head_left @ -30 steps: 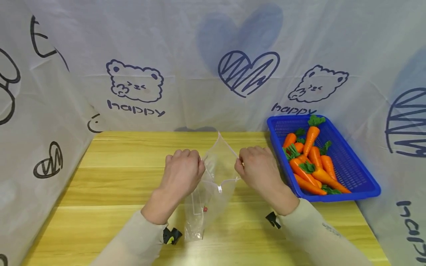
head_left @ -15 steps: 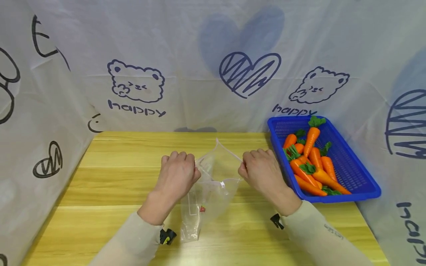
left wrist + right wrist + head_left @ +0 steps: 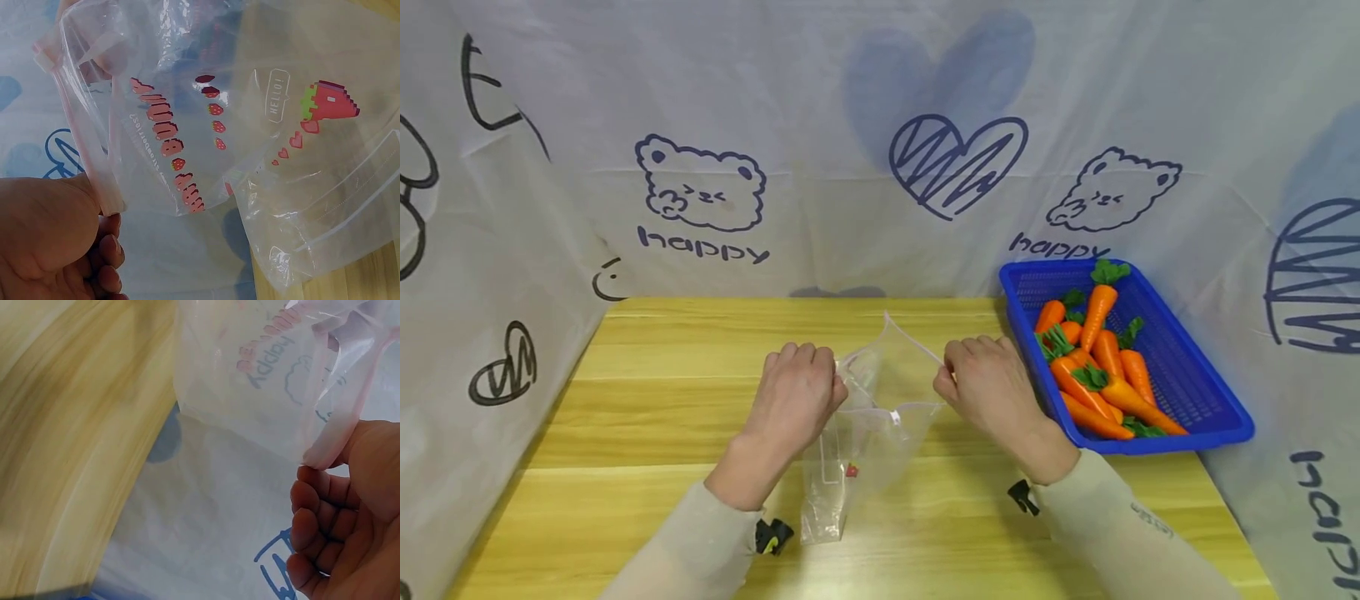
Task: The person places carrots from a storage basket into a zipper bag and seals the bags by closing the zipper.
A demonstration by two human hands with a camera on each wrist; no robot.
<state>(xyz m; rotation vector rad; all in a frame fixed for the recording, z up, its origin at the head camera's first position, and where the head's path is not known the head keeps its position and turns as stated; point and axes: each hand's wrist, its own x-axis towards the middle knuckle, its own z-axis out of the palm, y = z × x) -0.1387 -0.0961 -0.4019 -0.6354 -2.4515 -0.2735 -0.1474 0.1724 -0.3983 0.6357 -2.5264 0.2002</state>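
Note:
A clear zip bag (image 3: 880,450) hangs between my two hands over the table, its mouth spread into a diamond. My left hand (image 3: 797,396) pinches one corner of the mouth between thumb and forefinger. The opposite corner is pinched by my right hand (image 3: 992,387), the other fingers curled below it in the right wrist view. Pink lettering and strawberry prints (image 3: 331,100) show on the bag in the left wrist view. A small white slider (image 3: 895,417) sits midway along the near edge of the zip. Nothing shows inside the bag.
A blue plastic basket (image 3: 1213,417) holding several orange carrots (image 3: 1097,317) with green tops stands at the right, close to my right hand. Printed white cloth (image 3: 827,125) walls the back and sides of the wooden table (image 3: 625,400).
My hands have moved slightly apart, the left one leftward, and the bag's mouth has widened. The bag's lower end has shifted a little left. The basket and carrots stay put.

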